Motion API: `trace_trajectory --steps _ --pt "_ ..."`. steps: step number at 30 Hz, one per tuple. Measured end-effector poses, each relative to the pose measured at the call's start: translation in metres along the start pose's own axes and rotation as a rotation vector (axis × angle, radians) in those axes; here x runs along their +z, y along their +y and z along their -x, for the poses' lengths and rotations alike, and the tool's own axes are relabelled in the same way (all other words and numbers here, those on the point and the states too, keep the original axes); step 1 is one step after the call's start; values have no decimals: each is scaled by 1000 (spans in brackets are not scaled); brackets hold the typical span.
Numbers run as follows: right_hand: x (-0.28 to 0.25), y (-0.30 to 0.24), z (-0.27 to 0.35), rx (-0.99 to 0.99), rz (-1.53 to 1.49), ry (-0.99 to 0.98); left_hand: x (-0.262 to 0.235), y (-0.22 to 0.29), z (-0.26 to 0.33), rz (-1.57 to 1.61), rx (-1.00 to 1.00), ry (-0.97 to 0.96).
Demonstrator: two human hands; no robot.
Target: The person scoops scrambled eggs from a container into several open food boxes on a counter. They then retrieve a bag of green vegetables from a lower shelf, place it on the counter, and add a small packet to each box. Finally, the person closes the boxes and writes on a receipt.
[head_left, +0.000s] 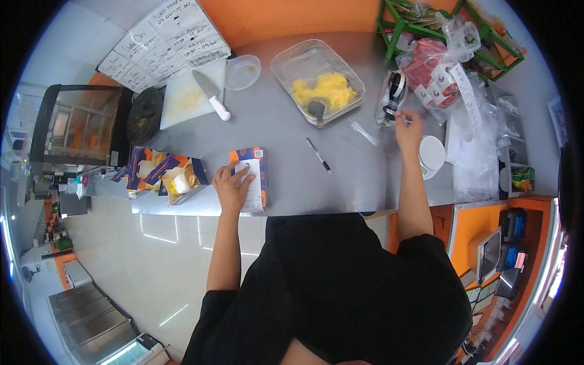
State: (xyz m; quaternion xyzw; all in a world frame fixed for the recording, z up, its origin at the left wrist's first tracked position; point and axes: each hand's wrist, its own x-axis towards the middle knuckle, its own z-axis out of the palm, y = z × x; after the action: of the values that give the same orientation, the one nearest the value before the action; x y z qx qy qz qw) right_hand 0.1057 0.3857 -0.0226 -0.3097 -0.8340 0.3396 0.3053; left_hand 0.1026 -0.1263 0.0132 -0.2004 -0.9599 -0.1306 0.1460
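My left hand [231,188] lies with fingers spread on a white paper slip [252,182], which rests on a flat purple-and-orange carton [260,157] at the counter's near edge. Left of it stand open food boxes [182,181], one with yellow and white food inside. My right hand [409,131] is raised at the near end of a black tape dispenser [394,91]. Its thumb and fingers are pinched together there; whatever is between them is too small to make out. A black-and-white pen [318,156] lies between my hands, and thin white ties [365,133] lie nearer my right hand.
A metal tray [281,68] holds yellow food and a dark scoop. A knife [210,92] lies across the white cutting board [176,97], beside a clear lid [243,72]. At right are a white round container [432,153], plastic bags [477,152] and a green crate [389,42].
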Motion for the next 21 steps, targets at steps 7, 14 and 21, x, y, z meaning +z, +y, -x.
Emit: trace_trajectory --steps 7,14,21 --pt "13 -9 -3 55 -125 -31 10 -4 2 170 -110 -9" --pt "39 -1 -12 421 -387 -52 14 2 1 193 -136 -33" --pt "47 -6 10 534 -949 69 14 1 3 231 -157 -49"
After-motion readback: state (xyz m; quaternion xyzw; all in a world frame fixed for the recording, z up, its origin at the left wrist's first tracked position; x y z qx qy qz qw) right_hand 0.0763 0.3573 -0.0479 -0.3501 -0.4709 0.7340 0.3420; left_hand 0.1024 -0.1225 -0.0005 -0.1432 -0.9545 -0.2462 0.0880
